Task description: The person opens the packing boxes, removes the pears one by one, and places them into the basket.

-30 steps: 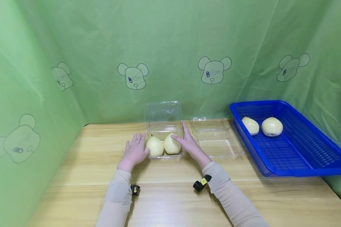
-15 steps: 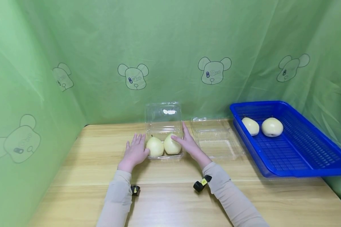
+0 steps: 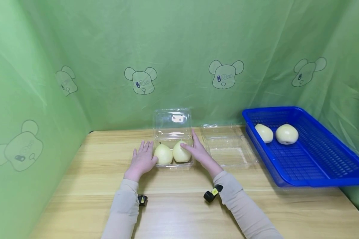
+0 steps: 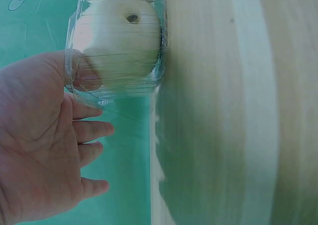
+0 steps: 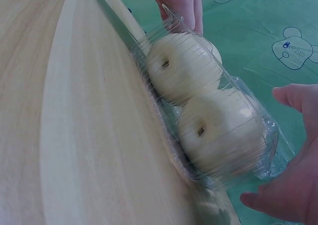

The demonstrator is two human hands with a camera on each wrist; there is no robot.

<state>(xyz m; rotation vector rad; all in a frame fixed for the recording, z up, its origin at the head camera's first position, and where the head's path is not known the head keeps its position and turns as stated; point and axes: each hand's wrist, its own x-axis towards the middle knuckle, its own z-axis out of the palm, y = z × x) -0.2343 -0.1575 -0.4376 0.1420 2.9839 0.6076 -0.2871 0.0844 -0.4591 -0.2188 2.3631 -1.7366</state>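
Note:
Two pale yellow pears, a left pear (image 3: 163,154) and a right pear (image 3: 181,152), sit side by side in a clear plastic clamshell box (image 4: 119,88). Its lid (image 3: 172,121) stands raised at the back. My left hand (image 3: 141,161) lies along the box's left side with fingers extended, its thumb over the edge by the left pear. At the right side is my right hand (image 3: 201,152), fingers straight, with the thumb over the right pear in the head view. In the right wrist view, the right hand's thumb and fingers (image 5: 256,200) are spread around the box's end.
A second clear clamshell box (image 3: 230,154) lies opened to the right on the wooden table (image 3: 173,212). Further right, a blue plastic basket (image 3: 311,181) holds two more pears (image 3: 286,134). A green curtain (image 3: 179,39) hangs behind and at the sides.
A bright glare has appeared on the raised lid, whose top edge sits very slightly lower. Both hands and the pears have kept their places.

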